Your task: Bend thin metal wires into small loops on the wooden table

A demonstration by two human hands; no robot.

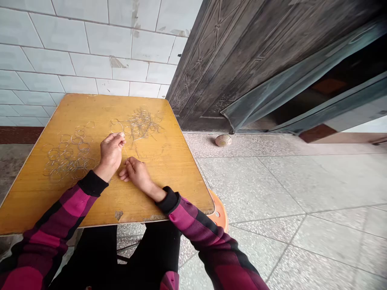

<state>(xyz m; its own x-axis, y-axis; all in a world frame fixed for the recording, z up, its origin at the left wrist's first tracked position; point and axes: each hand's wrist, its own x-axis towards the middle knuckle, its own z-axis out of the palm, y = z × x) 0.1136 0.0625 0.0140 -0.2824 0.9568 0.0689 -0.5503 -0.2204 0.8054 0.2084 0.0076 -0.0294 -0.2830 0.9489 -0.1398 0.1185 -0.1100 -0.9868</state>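
Observation:
A small wooden table [169, 173] holds two heaps of thin metal wire. On its left side lie several wire rings [68, 155]. At the far middle sits a tangle of loose wire pieces [140, 123]. My left hand [111, 155] is closed in a pinch on a thin wire piece near the tangle. My right hand [135, 172] rests on the table just right of it, fingers curled closed; what it holds, if anything, is too small to see. Both sleeves are pink and black check.
A white tiled wall [75, 48] stands behind the table. A dark metal door [256, 60] rises to the right. An orange plastic stool [220, 215] shows under the table's right corner. A small round object [223, 140] lies on the stone floor.

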